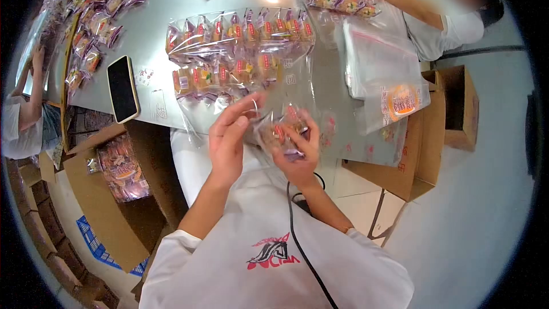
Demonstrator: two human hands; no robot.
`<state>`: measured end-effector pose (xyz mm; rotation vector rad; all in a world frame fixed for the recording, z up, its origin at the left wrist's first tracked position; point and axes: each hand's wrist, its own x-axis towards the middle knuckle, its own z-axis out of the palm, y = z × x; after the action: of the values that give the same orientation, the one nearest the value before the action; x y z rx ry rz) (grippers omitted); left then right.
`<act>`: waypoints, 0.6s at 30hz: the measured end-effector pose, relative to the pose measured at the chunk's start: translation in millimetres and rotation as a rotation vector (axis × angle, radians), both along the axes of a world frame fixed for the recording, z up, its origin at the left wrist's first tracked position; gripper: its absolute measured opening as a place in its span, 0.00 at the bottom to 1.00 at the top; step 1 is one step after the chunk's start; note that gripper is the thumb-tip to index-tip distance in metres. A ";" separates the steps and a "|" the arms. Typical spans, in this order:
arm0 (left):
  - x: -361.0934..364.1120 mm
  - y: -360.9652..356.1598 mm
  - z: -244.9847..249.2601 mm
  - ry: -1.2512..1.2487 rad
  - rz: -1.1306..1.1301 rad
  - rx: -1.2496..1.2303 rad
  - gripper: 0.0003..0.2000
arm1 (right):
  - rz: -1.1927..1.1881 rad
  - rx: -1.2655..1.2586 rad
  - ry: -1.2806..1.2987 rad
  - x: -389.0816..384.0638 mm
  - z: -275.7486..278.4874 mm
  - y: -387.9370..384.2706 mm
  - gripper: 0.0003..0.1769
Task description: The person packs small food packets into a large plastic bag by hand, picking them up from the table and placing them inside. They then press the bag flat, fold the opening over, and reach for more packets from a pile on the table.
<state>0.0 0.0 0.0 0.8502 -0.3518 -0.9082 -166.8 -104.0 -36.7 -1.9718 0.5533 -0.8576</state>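
R hand (302, 154) was clamped on wrapped snacks (283, 130), count unclear, approx. mid-frame, just below a clear bag (297, 68) w/ 2 rows of packs (243, 71) on the table (154, 40). L hand (226, 140), just left, had thumb & fingers apart, a bit curled. Phone (123, 90) lay left of ctr; plastic bags (374, 57) stacked upper right; open box (103, 212) lower left.

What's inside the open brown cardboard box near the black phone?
A filled, clear plastic bag with orange printing. Whatever lies underneath it is covered, so nobody can tell.
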 end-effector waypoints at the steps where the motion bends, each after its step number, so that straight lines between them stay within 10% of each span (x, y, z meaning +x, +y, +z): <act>1: -3.7 -5.2 2.5 -0.008 0.015 -0.073 0.39 | -0.059 -0.024 0.020 3.5 -0.9 -1.5 0.30; 5: -15.2 -24.2 12.2 -0.379 0.193 -0.010 0.43 | -0.217 0.009 -0.028 27.0 -4.2 15.0 0.33; 12: -11.5 -31.8 -11.9 -0.688 0.453 0.353 0.18 | -0.258 0.001 -0.056 25.3 -18.5 7.6 0.30; 18: 40.3 -43.9 22.5 -1.556 0.347 0.653 0.17 | -0.261 -0.013 -0.146 43.4 -2.3 7.1 0.27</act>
<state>40.3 -43.9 22.5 2.0709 -1.2168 0.1825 -123.3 -97.0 -38.9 -1.8556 0.7305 -1.1592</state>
